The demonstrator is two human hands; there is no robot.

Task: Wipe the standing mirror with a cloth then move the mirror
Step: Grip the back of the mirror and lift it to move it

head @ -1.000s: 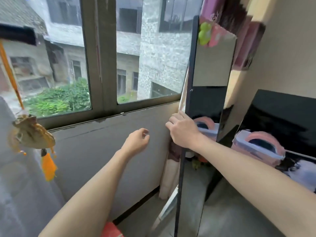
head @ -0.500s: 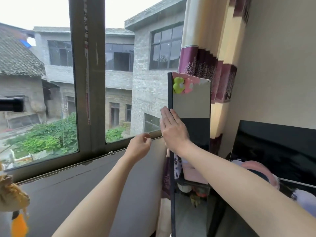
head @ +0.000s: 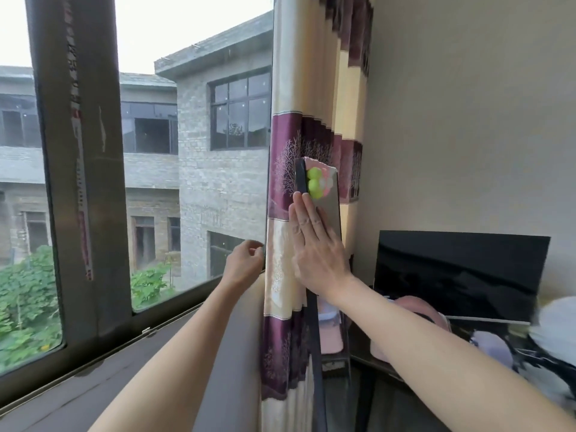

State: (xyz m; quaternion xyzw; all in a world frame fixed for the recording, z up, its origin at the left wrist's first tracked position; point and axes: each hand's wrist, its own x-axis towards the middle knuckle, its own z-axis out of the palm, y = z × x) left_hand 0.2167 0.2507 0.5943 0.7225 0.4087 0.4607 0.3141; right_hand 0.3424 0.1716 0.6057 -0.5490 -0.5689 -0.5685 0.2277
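By the window point(head: 193, 169), right hand point(head: 318, 254) lies flat against the mirror point(head: 330, 207).

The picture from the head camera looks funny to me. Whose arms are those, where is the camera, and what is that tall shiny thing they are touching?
The camera sits on a person's head and looks forward and down, so you see that person's own two arms reaching out, just as you see yours.

The right hand lies flat, fingers straight, against the standing mirror, a tall narrow mirror in a dark frame. Near its top sit a green ornament and something pink. The left hand is lifted beside it with its fingers curled; it seems to hold nothing, and I see no cloth in either hand.

Behind the mirror hangs a striped curtain, purple and cream. To the left is a big window with grey brick houses outside. To the right stands a black screen against the wall.
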